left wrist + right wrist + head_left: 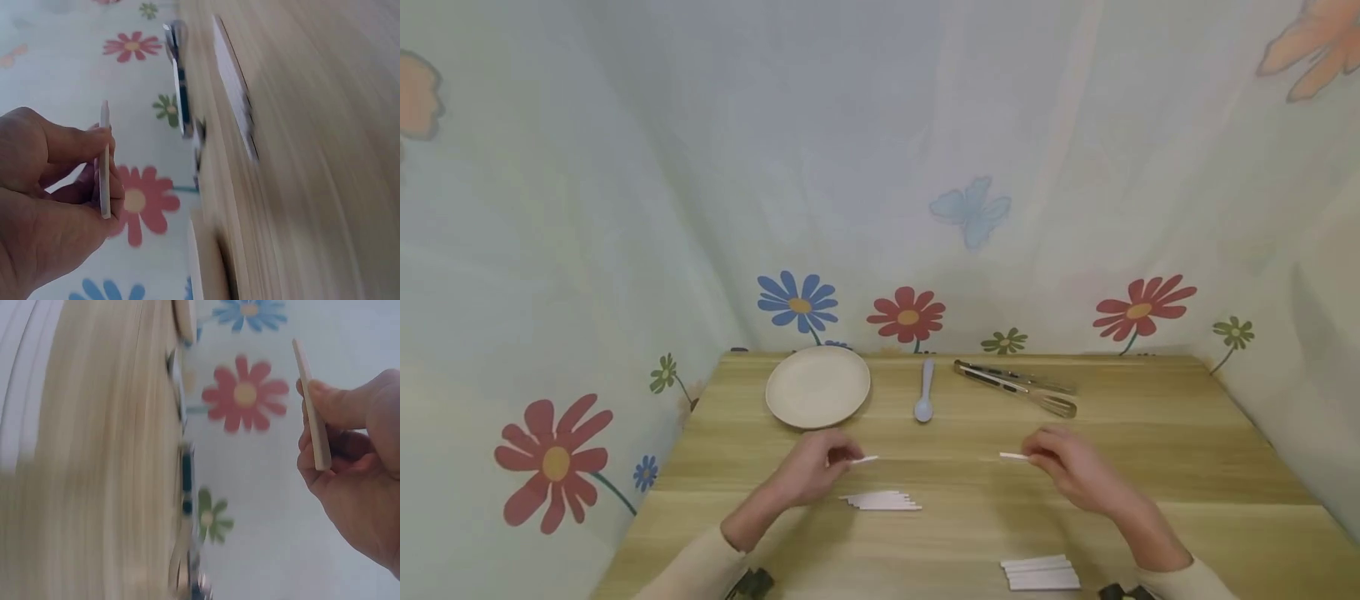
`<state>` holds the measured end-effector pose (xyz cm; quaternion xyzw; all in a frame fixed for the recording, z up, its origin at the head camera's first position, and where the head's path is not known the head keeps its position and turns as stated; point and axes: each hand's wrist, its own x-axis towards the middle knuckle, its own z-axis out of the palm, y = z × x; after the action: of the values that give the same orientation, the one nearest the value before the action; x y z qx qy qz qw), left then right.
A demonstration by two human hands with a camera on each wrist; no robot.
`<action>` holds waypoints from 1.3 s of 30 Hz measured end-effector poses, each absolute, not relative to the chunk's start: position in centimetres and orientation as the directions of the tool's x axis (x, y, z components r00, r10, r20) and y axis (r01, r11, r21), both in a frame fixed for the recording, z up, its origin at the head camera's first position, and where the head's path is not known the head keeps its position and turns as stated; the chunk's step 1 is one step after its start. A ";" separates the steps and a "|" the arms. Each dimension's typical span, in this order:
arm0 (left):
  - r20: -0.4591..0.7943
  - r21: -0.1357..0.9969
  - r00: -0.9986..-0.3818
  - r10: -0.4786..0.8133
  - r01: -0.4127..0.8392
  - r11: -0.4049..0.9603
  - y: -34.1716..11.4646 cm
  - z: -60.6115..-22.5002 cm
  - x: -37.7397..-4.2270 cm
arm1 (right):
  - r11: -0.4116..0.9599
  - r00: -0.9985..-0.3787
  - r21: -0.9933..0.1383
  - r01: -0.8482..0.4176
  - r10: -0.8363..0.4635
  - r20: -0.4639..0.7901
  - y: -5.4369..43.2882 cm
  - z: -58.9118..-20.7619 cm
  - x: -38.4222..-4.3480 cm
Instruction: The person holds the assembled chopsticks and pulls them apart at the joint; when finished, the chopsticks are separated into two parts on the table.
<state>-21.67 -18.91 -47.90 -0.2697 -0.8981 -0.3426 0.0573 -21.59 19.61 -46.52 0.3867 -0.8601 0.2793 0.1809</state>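
My left hand [814, 468] pinches a thin white stick [105, 169] between thumb and fingers, its end pointing towards the middle of the table. Across from it, my right hand [1078, 471] grips a similar pale stick [317, 428], which points left. Both hands are raised over the wooden table, with a wide gap between the two sticks. A fanned group of several white sticks [883, 501] lies just in front of my left hand. Another row of several white sticks [1041, 575] sits at the near edge, below my right hand.
Along the back of the table [1150, 392] are a round cream plate [818, 387] on the left, a pale lilac spoon [926, 392] in the middle and metal tongs [1011, 386] to the right. A flower-printed curtain [880, 167] hangs behind.
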 end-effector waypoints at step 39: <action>0.100 0.742 -0.820 0.564 0.439 0.506 -17.0 -51.3 -24.4 | 0.380 -0.598 -0.540 -0.751 -0.738 0.312 20.1 -49.9 -20.8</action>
<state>-24.36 -17.00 -51.30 -0.2899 -0.8644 -0.4034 -0.0774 -20.83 20.06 -49.90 0.4484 -0.8305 0.3303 0.0097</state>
